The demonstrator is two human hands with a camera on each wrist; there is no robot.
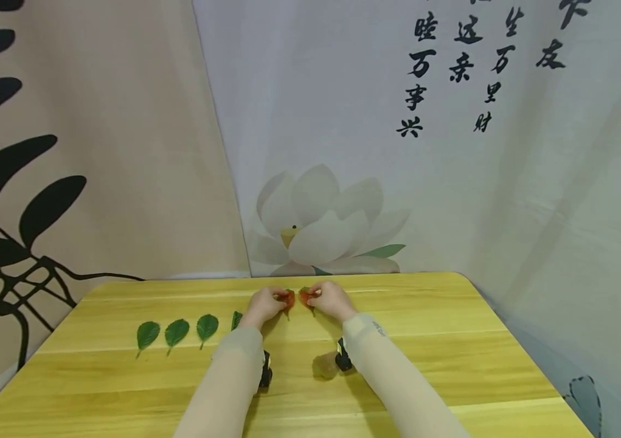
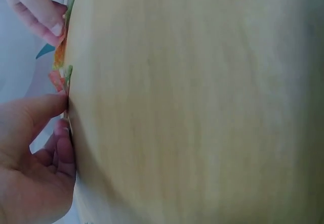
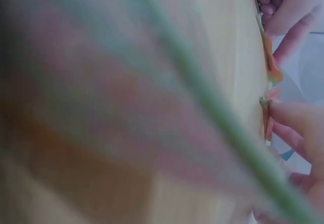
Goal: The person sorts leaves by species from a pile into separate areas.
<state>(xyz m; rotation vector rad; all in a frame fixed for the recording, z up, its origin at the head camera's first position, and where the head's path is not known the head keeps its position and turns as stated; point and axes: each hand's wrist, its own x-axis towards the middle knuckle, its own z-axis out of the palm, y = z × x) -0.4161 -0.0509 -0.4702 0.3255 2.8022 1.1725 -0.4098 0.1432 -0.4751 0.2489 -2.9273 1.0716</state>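
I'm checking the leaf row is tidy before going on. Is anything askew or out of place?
Mostly tidy. Three green leaves lie evenly spaced in a row on the table. A fourth leaf sits partly hidden by the left hand, so its lie is unclear. Both hands, left and right hand, pinch reddish leaves.

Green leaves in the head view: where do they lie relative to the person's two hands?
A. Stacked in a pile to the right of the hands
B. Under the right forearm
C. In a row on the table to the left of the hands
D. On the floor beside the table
C. The green leaves lie side by side on the table, left of the left hand and right hand, which each hold a reddish leaf.
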